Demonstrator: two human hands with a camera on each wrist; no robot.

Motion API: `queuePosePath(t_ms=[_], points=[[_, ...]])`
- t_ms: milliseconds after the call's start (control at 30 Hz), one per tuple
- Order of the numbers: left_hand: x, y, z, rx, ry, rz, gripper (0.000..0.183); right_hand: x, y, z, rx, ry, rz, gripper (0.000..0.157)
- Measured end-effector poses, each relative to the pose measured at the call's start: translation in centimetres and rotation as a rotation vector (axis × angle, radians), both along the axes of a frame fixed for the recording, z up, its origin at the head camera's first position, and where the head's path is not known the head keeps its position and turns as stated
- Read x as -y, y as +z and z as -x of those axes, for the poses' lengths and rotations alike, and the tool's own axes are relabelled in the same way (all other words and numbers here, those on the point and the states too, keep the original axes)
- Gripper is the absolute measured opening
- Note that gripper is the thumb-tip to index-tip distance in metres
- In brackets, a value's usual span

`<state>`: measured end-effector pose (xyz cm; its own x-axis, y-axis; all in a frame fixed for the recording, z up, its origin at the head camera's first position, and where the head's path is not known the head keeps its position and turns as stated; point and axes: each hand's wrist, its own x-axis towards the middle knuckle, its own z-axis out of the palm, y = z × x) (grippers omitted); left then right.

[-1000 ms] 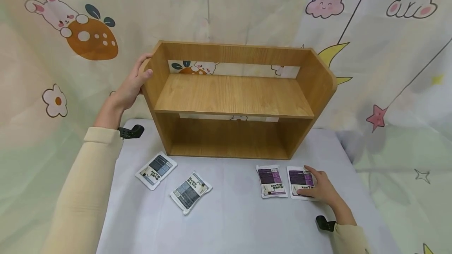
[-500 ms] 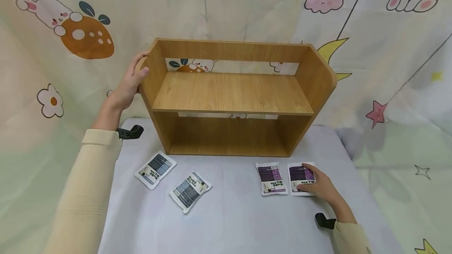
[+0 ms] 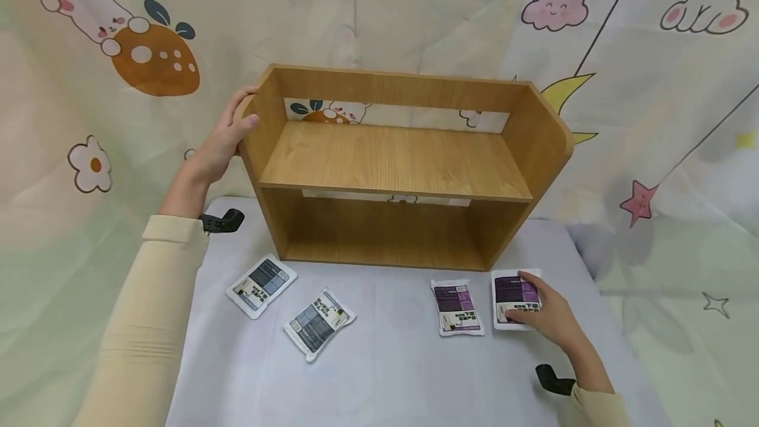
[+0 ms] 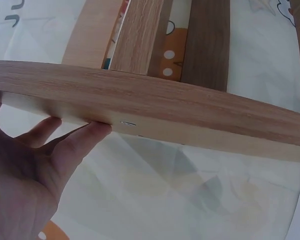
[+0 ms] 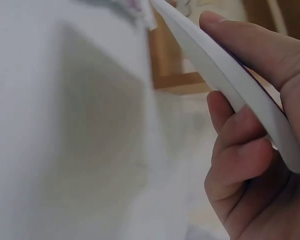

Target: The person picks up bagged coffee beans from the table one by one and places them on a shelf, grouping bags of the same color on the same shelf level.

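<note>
Lifted since earlier, the purple packet (image 3: 514, 297) at lower right, pinched edgewise by right hand (image 3: 548, 316) fingers (image 5: 240, 160), could slip, while left hand (image 3: 222, 140) grips the shelf (image 3: 394, 163).

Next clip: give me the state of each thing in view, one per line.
Shelf: upright on the table, both levels bare.
Left hand: holds the shelf's left side panel.
Right hand: pinches the right purple packet, one edge lifted.
Left purple packet: flat on the table.
Two grey packets: flat, untouched.
</note>
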<state>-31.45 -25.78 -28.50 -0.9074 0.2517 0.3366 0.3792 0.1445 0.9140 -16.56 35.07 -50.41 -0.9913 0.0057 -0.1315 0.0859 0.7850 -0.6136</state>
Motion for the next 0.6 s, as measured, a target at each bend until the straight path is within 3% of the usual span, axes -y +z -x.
queuePosePath(t_ms=[300,600], points=[[-0.8,0.3,0.5,-0.008,-0.01,0.003,0.054,1.2,3.8,-0.6,-0.087,-0.015,0.038,0.099],[0.0,0.0,-0.1,-0.005,0.017,0.049,0.056,5.8,6.2,-0.2,-0.098,-0.003,0.118,0.095]])
